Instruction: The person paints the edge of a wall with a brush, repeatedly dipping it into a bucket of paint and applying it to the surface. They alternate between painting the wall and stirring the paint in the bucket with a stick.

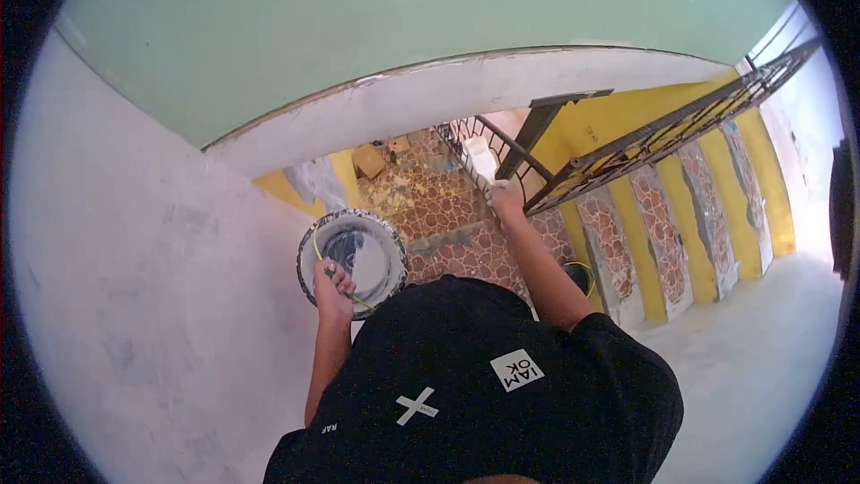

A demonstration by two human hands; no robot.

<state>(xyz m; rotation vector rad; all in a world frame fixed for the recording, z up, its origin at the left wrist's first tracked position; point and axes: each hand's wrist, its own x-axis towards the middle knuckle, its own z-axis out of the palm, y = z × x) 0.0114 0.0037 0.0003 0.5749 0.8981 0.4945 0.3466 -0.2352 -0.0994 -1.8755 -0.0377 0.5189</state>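
Note:
My left hand is closed around the yellow-green wire handle of a bucket. This bucket is round, with a dark rim thickly splashed with white, and holds a pale grey-white liquid or paste. Ahead of me and to the right, my right hand is closed, its fingers smeared with white. An oblong white tool extends away from its fingertips; its grip is hidden in the hand, and I cannot tell its exact kind.
Stairs with yellow risers and red stone-pattern treads lie to the right. A dark metal railing runs beside them. Below is a splattered patterned floor with a cardboard box. Whitish walls and a green wall surround me.

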